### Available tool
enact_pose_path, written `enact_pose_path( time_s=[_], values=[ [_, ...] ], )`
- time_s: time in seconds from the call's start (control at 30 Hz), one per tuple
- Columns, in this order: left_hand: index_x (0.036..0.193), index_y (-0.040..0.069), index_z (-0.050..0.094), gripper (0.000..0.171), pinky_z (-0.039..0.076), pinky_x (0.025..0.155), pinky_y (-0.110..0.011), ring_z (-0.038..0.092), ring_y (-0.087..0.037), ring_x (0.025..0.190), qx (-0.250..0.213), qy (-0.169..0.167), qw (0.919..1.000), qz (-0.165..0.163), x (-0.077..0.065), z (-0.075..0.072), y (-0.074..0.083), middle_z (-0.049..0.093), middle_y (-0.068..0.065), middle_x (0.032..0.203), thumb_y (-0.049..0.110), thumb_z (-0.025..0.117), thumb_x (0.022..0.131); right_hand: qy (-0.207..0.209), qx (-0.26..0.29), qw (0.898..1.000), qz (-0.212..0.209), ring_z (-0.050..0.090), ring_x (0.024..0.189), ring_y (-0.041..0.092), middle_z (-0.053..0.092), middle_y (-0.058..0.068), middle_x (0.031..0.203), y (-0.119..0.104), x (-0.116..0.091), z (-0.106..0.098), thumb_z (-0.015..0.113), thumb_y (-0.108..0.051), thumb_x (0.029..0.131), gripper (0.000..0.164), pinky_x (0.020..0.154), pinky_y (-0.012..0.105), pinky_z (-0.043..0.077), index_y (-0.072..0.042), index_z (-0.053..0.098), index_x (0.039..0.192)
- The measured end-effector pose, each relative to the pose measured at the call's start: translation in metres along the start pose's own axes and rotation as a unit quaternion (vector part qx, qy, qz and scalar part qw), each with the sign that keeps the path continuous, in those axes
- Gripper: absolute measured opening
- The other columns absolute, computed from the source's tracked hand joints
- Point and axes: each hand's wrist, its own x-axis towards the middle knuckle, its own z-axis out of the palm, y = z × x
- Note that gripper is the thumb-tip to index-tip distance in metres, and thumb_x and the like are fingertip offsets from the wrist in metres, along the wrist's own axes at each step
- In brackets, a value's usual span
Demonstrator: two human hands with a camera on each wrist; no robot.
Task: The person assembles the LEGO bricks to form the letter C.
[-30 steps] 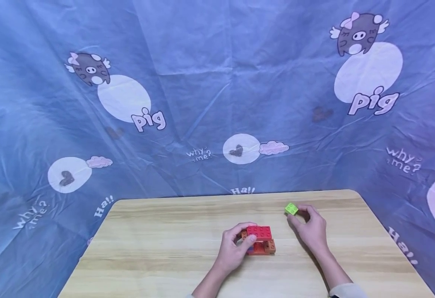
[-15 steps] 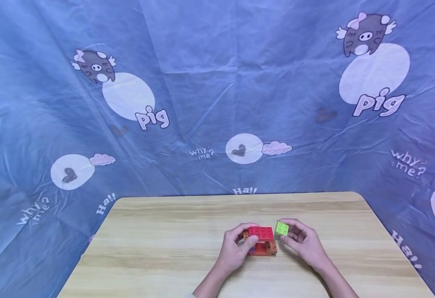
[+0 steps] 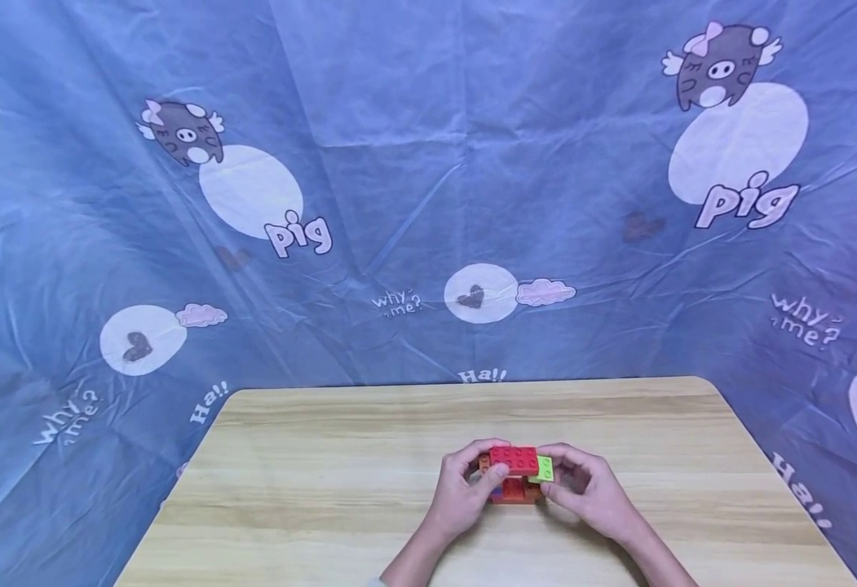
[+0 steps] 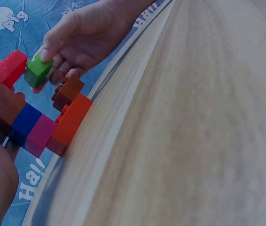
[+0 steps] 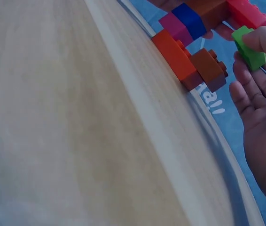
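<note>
My left hand (image 3: 461, 493) holds a stack of toy building bricks, thumb on the red brick (image 3: 514, 461) at its top. In the left wrist view, pink (image 4: 41, 135), blue (image 4: 26, 123) and brown bricks rise from one end of an orange base brick (image 4: 75, 118). A separate brown brick (image 4: 70, 92) sits on the base's other end. The red brick juts out over the gap between them. Thumb and fingers of my right hand (image 3: 600, 497) pinch a small lime-green brick (image 5: 249, 49) at the red brick's free end. Whether those two are joined, I cannot tell.
The bricks stand on a light wood-grain table (image 3: 325, 481). A blue cloth (image 3: 369, 204) with printed pigs and words hangs behind it and along both sides. The table's far edge lies a short way beyond the hands.
My right hand has brought the lime-green brick leftward and toward me, from the table's right side to the red brick's end. The left hand keeps its hold on the stack.
</note>
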Motion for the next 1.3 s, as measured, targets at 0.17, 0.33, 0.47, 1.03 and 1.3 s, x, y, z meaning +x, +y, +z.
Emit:
enact_pose_path(
  time_s=[0.17, 0.33, 0.47, 1.03, 1.3],
  values=[
    [0.129, 0.005, 0.070, 0.027, 0.065, 0.083, -0.035, 0.074, -0.013, 0.099, 0.000, 0.001, 1.0000, 0.002, 0.000, 0.000, 0.000, 0.077, -0.013, 0.115, 0.003, 0.067, 0.103, -0.027, 0.070, 0.997, -0.003, 0.073, 0.080, 0.018, 0.073, 0.019, 0.101, -0.002, 0.001, 0.003, 0.069, 0.019, 0.090, 0.049, 0.064, 0.026, 0.062, 0.009, 0.059, 0.137],
    [0.129, 0.004, 0.070, 0.027, 0.065, 0.086, -0.035, 0.073, -0.013, 0.101, 0.000, 0.001, 1.0000, 0.001, -0.001, 0.000, -0.001, 0.077, -0.013, 0.115, 0.003, 0.067, 0.103, -0.043, 0.126, 0.991, 0.004, 0.076, 0.088, 0.021, 0.075, 0.022, 0.112, -0.002, 0.003, 0.004, 0.064, 0.021, 0.091, 0.049, 0.072, 0.030, 0.065, 0.015, 0.053, 0.139],
    [0.129, 0.007, 0.070, 0.027, 0.064, 0.087, -0.035, 0.073, -0.015, 0.102, 0.003, 0.003, 1.0000, 0.002, -0.001, -0.001, -0.002, 0.077, -0.012, 0.116, 0.003, 0.067, 0.102, -0.040, 0.135, 0.990, 0.017, 0.076, 0.097, 0.019, 0.075, 0.017, 0.121, -0.003, 0.004, 0.005, 0.063, 0.019, 0.093, 0.047, 0.079, 0.031, 0.065, 0.016, 0.052, 0.139],
    [0.129, 0.008, 0.070, 0.028, 0.064, 0.088, -0.035, 0.074, -0.016, 0.103, 0.006, 0.000, 0.9999, 0.009, 0.000, 0.001, -0.001, 0.077, -0.012, 0.116, 0.003, 0.067, 0.102, -0.003, 0.141, 0.988, 0.056, 0.067, 0.126, 0.015, 0.070, 0.005, 0.134, -0.009, 0.004, 0.014, 0.068, 0.016, 0.092, 0.048, 0.103, 0.027, 0.056, 0.017, 0.053, 0.137],
    [0.129, 0.007, 0.071, 0.028, 0.065, 0.085, -0.036, 0.075, -0.016, 0.100, 0.012, 0.002, 0.9997, 0.023, 0.001, 0.000, -0.002, 0.078, -0.012, 0.114, 0.001, 0.067, 0.102, 0.049, 0.152, 0.984, 0.079, 0.075, 0.095, 0.016, 0.074, 0.005, 0.113, -0.013, 0.008, 0.025, 0.057, 0.010, 0.103, 0.028, 0.078, 0.038, 0.066, 0.023, 0.054, 0.128]
  ],
)
